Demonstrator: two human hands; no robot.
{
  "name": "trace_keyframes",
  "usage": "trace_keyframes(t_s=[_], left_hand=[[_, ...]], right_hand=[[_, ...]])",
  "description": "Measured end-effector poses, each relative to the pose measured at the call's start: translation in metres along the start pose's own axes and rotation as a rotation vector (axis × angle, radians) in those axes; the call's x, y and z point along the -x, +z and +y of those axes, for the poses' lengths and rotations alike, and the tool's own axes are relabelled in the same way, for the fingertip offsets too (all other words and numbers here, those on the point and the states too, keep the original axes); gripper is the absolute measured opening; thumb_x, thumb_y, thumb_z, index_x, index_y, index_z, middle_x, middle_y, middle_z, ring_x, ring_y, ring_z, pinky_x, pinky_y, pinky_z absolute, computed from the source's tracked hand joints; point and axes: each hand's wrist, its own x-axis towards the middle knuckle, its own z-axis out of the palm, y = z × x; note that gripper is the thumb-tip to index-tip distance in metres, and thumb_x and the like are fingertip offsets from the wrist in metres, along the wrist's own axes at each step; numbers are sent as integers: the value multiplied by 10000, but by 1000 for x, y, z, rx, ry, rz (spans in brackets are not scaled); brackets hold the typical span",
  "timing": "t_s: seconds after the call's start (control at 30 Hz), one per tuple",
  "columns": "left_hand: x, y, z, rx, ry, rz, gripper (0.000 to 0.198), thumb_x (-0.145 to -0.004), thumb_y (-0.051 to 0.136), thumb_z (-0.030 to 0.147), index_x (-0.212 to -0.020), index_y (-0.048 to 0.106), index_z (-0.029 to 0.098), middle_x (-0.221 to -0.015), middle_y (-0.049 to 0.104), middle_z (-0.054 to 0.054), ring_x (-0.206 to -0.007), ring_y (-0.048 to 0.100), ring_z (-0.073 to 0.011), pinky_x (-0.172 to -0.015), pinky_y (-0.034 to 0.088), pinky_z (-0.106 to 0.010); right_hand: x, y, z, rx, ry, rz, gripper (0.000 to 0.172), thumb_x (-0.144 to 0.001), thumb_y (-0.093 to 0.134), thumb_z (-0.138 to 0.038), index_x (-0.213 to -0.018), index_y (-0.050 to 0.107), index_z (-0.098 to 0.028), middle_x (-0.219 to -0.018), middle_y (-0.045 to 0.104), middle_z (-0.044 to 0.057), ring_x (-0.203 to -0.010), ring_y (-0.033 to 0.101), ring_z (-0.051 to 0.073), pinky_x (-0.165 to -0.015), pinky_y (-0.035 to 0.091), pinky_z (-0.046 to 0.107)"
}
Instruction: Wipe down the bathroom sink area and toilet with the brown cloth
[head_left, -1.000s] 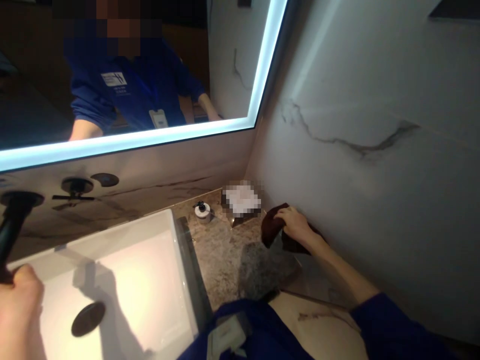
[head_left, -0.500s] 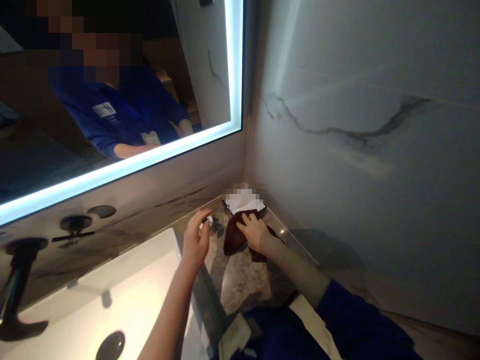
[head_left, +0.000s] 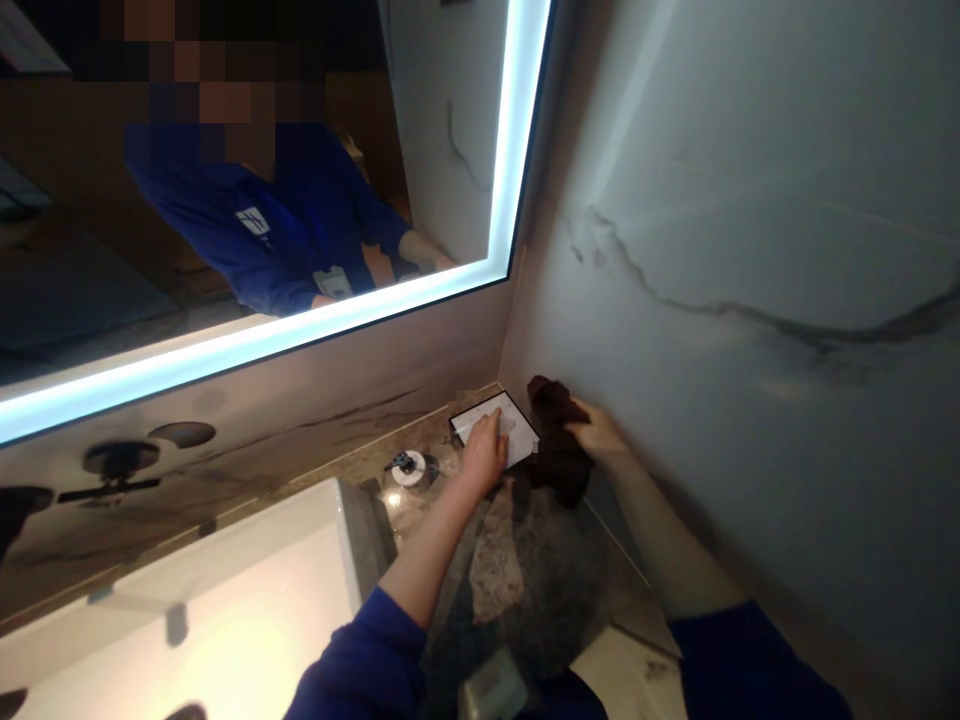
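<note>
My left hand (head_left: 484, 452) lies on top of a flat white box with dark edges (head_left: 519, 437) in the counter's corner. It looks like a tissue box, with an oval mark on top. The fingers are stretched over its surface, partly blurred. To the right, my right hand (head_left: 596, 435) is closed on a dark brown cloth (head_left: 559, 445), bunched up between the box and the side wall. A white round bottle with a dark pump top (head_left: 409, 470) stands left of the box, apart from both hands.
The white basin (head_left: 225, 620) fills the lower left, its raised rim beside the stone counter (head_left: 499, 580). Black wall fittings (head_left: 120, 460) stick out above the basin. A lit mirror (head_left: 330, 313) hangs over it. A marbled wall (head_left: 712, 230) closes the right side.
My left hand has moved right, from beside the pump bottle onto the white box. My right hand has lifted the brown cloth off the counter and drawn it right, towards the wall. The view has shifted.
</note>
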Motion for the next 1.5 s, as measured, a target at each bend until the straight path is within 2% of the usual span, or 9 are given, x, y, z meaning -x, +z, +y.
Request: trace_keyframes(t_s=[0.23,0.37,0.57,0.8,0.93,1.0,1.1,1.3,1.5], left_hand=[[17,9,10,-27,36,-98,560,-783,407,43,-1335,475,98,-1217,594,-197,-1181,534,-298,-1008,442,-456],[15,13,6,-28,2,-115,543,-722,422,-1,-1247,518,98,-1196,607,-190,-1155,559,-289,-996,452,-430],[16,21,-1,-74,-100,-164,407,-705,439,1,-1075,565,113,-1036,646,-194,-1001,636,-307,-887,511,-430],[8,-1,8,-123,-4,-121,441,-836,389,31,-1248,529,109,-1232,605,-155,-1176,549,-226,-1037,433,-360],[-10,-23,8,-225,4,-74,479,-824,421,59,-1282,547,121,-1376,499,-173,-1318,397,-324,-1080,358,-498],[-20,-26,8,-302,-38,-55,515,-836,446,109,-1349,493,119,-1439,444,-174,-1366,326,-352,-1081,333,-538],[-26,-22,9,-383,-84,-70,511,-897,432,219,-1391,441,91,-1412,481,-186,-1300,418,-341,-1063,347,-524],[-6,-15,10,-505,-57,-53,476,-950,391,354,-1365,489,142,-1371,523,-154,-1205,488,-333,-979,392,-504],[-6,-13,7,-557,-77,-43,479,-930,429,317,-1369,486,136,-1348,539,-156,-1187,493,-343,-998,369,-522]], right_hand=[[-73,41,-66,936,-66,-439,432,-701,529,-48,-1053,746,-171,-1065,723,123,-994,673,237,-861,503,286],[-87,80,-87,1046,-109,-576,315,-637,640,-71,-904,783,-156,-968,733,165,-930,685,283,-834,516,338],[-69,107,-96,934,-226,-727,396,-621,648,-52,-899,781,-302,-1002,738,38,-991,665,224,-909,482,301],[-78,57,-76,731,-59,-414,328,-628,583,18,-876,755,-109,-1054,703,196,-1127,596,349,-995,429,439],[-57,28,-40,396,32,-275,479,-671,502,-17,-1095,683,-149,-1146,694,93,-1078,632,226,-923,486,295],[-41,27,-19,207,84,-206,548,-677,457,-37,-1189,621,-145,-1178,683,67,-1058,638,181,-875,505,247],[-20,31,9,-39,197,-108,573,-684,433,-90,-1242,565,-103,-1090,707,87,-916,673,179,-768,534,256],[8,24,40,-387,305,-87,460,-584,526,-116,-1021,667,-132,-769,714,34,-672,640,171,-658,526,275],[-15,43,37,-516,221,-38,337,-634,621,-205,-962,682,-157,-845,708,9,-795,634,159,-787,517,286]])
